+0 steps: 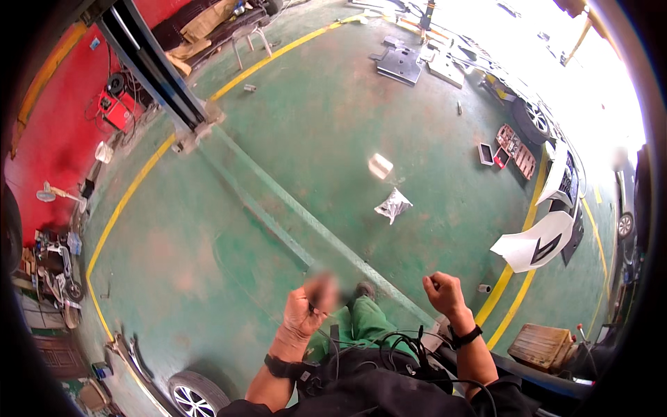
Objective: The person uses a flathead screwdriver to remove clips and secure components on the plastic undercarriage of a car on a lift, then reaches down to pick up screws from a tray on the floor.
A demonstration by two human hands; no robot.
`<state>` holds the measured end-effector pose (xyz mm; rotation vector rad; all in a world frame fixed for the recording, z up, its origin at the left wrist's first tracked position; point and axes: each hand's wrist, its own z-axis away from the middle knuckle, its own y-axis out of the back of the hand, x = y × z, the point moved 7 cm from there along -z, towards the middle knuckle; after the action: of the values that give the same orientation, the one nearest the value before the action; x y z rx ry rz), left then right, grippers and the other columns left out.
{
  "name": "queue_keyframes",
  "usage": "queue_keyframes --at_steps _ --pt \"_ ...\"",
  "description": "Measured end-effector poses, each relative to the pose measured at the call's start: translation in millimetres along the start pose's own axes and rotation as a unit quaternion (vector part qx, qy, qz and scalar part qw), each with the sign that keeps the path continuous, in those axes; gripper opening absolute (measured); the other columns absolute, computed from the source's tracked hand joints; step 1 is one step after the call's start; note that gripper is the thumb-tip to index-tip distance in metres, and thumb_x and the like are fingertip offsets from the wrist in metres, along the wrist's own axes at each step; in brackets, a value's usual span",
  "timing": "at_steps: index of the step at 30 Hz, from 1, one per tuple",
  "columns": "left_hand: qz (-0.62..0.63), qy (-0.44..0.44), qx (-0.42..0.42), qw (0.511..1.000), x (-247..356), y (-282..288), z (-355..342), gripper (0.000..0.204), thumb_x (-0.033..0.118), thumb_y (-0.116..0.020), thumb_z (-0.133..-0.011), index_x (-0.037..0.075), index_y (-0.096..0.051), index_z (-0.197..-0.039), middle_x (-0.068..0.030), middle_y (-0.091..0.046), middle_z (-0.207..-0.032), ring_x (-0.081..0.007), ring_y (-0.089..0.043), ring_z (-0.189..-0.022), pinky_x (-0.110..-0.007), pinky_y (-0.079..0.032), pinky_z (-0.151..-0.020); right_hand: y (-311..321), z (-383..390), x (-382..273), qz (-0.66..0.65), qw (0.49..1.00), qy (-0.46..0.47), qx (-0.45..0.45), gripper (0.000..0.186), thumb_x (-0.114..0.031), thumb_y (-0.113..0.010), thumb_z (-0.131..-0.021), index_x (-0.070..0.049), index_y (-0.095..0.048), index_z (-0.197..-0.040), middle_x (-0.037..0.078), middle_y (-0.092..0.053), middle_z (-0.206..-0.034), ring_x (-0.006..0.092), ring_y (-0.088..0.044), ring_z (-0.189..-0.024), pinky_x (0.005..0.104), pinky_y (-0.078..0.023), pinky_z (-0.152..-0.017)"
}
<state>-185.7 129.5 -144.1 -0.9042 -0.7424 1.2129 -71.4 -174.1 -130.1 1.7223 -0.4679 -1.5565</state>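
My left hand [306,309] is raised in front of my body with its fingers curled in. A blurred patch covers its fingertips, and what they hold, if anything, cannot be made out. To the right, my right hand [446,295] is also raised, closed in a loose fist with nothing visible in it. The hands are well apart and touch nothing else that I can see. Dark bands circle both wrists, and black cables [403,340] hang over my waist. Ahead on the green floor lie a crumpled silvery bag [394,206] and a small pale box [380,166].
A lift post [153,62] stands at the far left, with a low ridge [306,222] running from it toward me. On the right are a white bumper [538,243], a tool case [515,151] and a wooden box [540,347]. A wheel [196,394] lies at the lower left.
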Motion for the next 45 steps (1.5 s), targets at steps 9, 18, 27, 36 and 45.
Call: queue_keyframes --at_steps 9,18,27,36,45 --pt "-0.157 0.037 0.042 0.986 16 -13 -4 0.031 0.031 -0.044 -0.105 0.009 -0.051 -0.084 0.0040 -0.033 -0.062 -0.0089 -0.033 -0.052 -0.023 -0.023 -0.039 -15 13 5 -0.009 0.998 -0.054 0.014 0.022 -0.017 -0.070 -0.086 0.001 -0.065 -0.076 0.018 -0.062 -0.066 0.0282 -0.061 -0.057 0.0358 -0.048 -0.055" --pt "-0.061 0.044 0.129 0.989 47 -5 -12 0.050 0.039 -0.048 -0.101 0.018 -0.035 -0.057 0.0050 -0.025 -0.053 -0.0102 -0.028 -0.049 -0.025 -0.019 -0.042 -18 1 6 0.039 0.999 -0.030 0.016 0.016 -0.016 -0.067 -0.085 -0.001 -0.063 -0.085 0.021 -0.064 -0.076 0.0377 -0.064 -0.068 0.0404 -0.051 -0.062" --pt "0.013 0.011 0.123 0.992 76 6 -22 0.025 0.019 -0.047 -0.099 0.006 -0.050 -0.078 -0.0045 -0.046 -0.070 -0.0133 -0.040 -0.056 -0.022 -0.027 -0.038 -4 -29 23 0.010 0.996 -0.089 -0.010 0.016 -0.016 -0.067 -0.085 0.000 -0.063 -0.089 0.020 -0.065 -0.074 0.0330 -0.066 -0.068 0.0395 -0.051 -0.063" --pt "0.028 -0.024 0.140 0.989 75 -8 -113 0.019 0.013 -0.045 -0.100 0.000 -0.056 -0.091 -0.0077 -0.051 -0.077 -0.0136 -0.042 -0.059 -0.023 -0.029 -0.039 -9 -113 104 -0.014 0.986 -0.143 -0.083 0.016 -0.016 -0.066 -0.086 0.000 -0.064 -0.090 0.022 -0.066 -0.078 0.0338 -0.068 -0.073 0.0397 -0.054 -0.067" --pt "0.069 -0.001 0.210 0.975 21 -25 -267 0.024 0.003 -0.043 -0.095 -0.004 -0.057 -0.113 -0.0067 -0.051 -0.079 -0.0133 -0.040 -0.058 -0.022 -0.027 -0.038 -18 -270 222 0.022 0.981 -0.106 -0.161 0.018 -0.016 -0.066 -0.085 0.001 -0.063 -0.090 0.022 -0.067 -0.078 0.0345 -0.068 -0.071 0.0400 -0.054 -0.066"
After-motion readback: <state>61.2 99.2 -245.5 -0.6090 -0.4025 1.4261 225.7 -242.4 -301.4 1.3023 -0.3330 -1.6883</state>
